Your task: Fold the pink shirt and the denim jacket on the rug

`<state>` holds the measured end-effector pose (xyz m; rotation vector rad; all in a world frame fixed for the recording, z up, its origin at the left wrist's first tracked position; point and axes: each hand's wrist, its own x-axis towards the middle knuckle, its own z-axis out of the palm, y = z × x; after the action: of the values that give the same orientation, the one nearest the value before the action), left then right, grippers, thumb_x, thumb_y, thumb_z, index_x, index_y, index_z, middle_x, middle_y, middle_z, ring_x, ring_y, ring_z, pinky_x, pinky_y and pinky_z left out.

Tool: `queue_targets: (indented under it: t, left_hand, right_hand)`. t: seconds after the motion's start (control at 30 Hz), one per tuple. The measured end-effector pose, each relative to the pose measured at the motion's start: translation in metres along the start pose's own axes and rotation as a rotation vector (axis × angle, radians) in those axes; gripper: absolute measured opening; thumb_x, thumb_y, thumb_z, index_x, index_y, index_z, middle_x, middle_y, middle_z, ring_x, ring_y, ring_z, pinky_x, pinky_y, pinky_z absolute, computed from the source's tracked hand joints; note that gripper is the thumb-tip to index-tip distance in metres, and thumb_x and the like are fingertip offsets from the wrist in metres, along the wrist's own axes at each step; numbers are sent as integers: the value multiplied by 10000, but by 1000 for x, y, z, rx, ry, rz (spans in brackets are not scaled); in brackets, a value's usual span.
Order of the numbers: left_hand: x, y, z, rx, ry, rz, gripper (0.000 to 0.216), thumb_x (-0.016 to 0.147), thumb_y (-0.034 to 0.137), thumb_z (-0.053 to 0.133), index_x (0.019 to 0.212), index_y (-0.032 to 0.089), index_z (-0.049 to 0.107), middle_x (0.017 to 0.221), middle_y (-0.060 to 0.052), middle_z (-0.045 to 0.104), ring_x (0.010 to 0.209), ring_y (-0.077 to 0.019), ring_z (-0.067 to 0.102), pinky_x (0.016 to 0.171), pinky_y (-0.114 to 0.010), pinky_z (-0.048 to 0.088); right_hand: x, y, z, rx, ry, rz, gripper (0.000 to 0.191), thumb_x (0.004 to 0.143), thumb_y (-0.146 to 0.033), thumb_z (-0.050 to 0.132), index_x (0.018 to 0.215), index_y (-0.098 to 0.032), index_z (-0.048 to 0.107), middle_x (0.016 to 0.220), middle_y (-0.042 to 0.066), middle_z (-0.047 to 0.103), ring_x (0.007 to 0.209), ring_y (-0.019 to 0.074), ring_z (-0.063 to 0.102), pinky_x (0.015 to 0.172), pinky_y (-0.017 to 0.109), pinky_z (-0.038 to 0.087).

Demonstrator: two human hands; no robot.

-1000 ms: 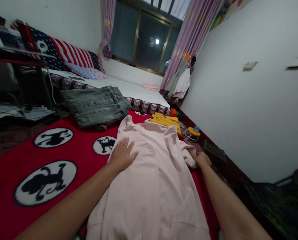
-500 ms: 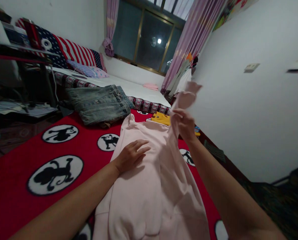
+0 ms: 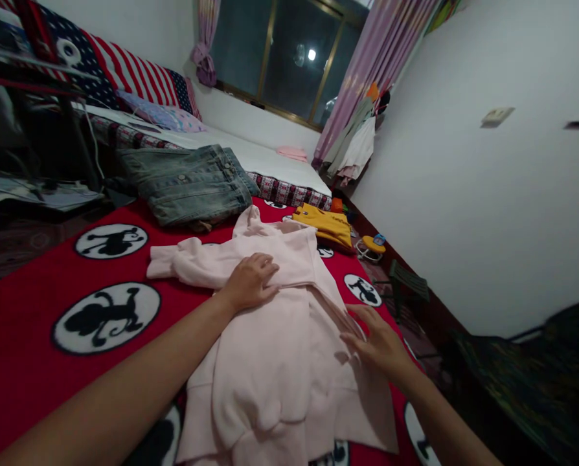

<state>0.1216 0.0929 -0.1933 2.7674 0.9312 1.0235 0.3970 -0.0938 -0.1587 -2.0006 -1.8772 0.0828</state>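
Observation:
A pale pink sweatshirt (image 3: 265, 349) lies spread out in front of me, its hem toward me. One sleeve (image 3: 197, 262) is laid across the upper part, its cuff sticking out to the left. My left hand (image 3: 251, 279) rests on that crossed sleeve, palm down with the fingers loosely stretched. At the garment's right side edge is my right hand (image 3: 374, 340), thumb and fingers apart and touching the fabric there. The sweatshirt's far end has a bunched peak of cloth near a folded denim garment.
The red blanket (image 3: 22, 310) with monkey circles lies under everything. Folded denim (image 3: 192, 184) sits at the back left, a folded yellow garment (image 3: 326, 223) at the back right. A stool (image 3: 408, 281) stands right of the bed; a white-topped bed (image 3: 241, 158) lies beyond.
My right hand has let go of the raised sleeve and come down toward me to the side edge. The sleeve now lies across the sweatshirt to the left, under my left hand.

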Motion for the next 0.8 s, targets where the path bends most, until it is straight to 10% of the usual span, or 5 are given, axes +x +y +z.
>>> queue_targets:
  t: [0.53, 0.7, 0.8]
  left_hand:
    - [9, -32, -41, 127, -497, -187, 541, 684, 173, 579, 1218, 241, 627, 1278, -56, 616, 1181, -244, 554, 988, -331, 438]
    - [12, -33, -59, 216, -405, -358, 441, 671, 336, 675, 1100, 234, 698, 1171, -86, 657, 1097, -292, 601, 870, -334, 487]
    - [17, -23, -68, 320, -268, -536, 282, 733, 342, 612, 946, 204, 736, 1008, -110, 705, 956, -314, 649, 772, -360, 496]
  right_hand:
    - [-57, 13, 17, 60, -8, 265, 424, 872, -427, 498, 1219, -200, 584, 1095, 101, 688, 987, 272, 662, 873, 410, 509]
    - [-48, -14, 16, -45, 225, 46, 342, 885, -351, 514, 1173, -194, 608, 1207, 131, 580, 1110, 279, 572, 958, 453, 464]
    - [-39, -47, 17, 150, 107, -72, 314, 907, -317, 520, 1203, -230, 580, 1166, 94, 598, 1014, 211, 608, 882, 365, 512]
